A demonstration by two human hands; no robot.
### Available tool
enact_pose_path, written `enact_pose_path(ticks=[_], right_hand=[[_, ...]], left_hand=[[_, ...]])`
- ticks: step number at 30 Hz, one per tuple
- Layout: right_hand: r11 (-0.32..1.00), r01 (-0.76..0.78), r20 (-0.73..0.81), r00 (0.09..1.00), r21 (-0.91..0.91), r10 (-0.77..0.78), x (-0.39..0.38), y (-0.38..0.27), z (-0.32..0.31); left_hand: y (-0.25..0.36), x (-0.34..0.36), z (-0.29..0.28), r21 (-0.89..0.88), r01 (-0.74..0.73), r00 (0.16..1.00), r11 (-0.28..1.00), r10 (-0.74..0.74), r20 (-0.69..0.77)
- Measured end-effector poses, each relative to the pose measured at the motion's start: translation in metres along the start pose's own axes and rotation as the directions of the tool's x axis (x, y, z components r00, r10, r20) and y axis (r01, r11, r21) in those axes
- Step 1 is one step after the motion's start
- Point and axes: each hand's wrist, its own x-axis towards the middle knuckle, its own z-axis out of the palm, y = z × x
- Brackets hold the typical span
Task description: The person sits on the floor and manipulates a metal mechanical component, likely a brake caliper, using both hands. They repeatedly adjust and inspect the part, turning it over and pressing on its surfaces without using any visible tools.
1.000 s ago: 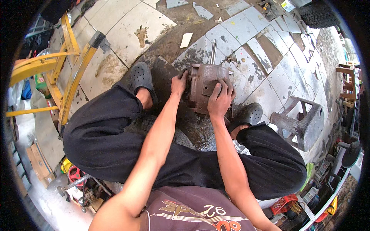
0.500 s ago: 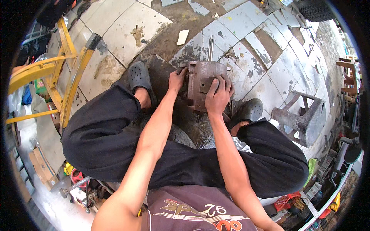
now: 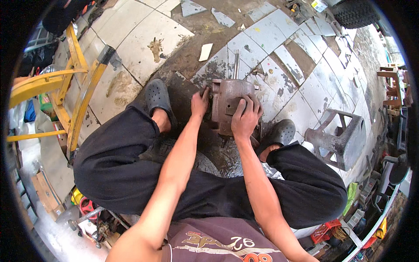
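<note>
A heavy brown metal gearbox stands on the floor between my feet, its bare steel shaft pointing away from me. My right hand is closed over the right side of the housing, fingers bent over its edge. At the left flange, my left hand has its fingers curled in against the housing's side. The hand is slightly blurred, and whatever small part its fingertips may pinch is hidden.
Broken, lifted tiles cover the floor ahead. A yellow metal frame stands at left, a grey plastic stool lies on its side at right. My dark clogs flank the gearbox. A tyre sits at the far right.
The view has tipped a little, so the gearbox and my feet appear lower. My left hand's fingers have shifted slightly at the flange; my right hand keeps its hold.
</note>
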Motion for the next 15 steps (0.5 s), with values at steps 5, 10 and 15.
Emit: enact_pose_path(ticks=[5, 10, 15], right_hand=[[1.000, 0.003, 0.004, 1.000, 0.002, -0.003, -0.005, 0.006, -0.004], [1.000, 0.030, -0.008, 1.000, -0.009, -0.030, 0.002, -0.001, -0.002], [0.999, 0.040, -0.009, 0.999, 0.030, -0.040, -0.001, -0.001, -0.004]], left_hand=[[0.010, -0.019, 0.006, -0.110, -0.130, 0.990, 0.985, 0.123, -0.064], [-0.004, 0.009, -0.001, 0.056, -0.076, 0.995, 0.996, 0.079, -0.054], [-0.040, 0.019, -0.024, -0.054, 0.086, 0.962, 0.995, -0.097, -0.257]])
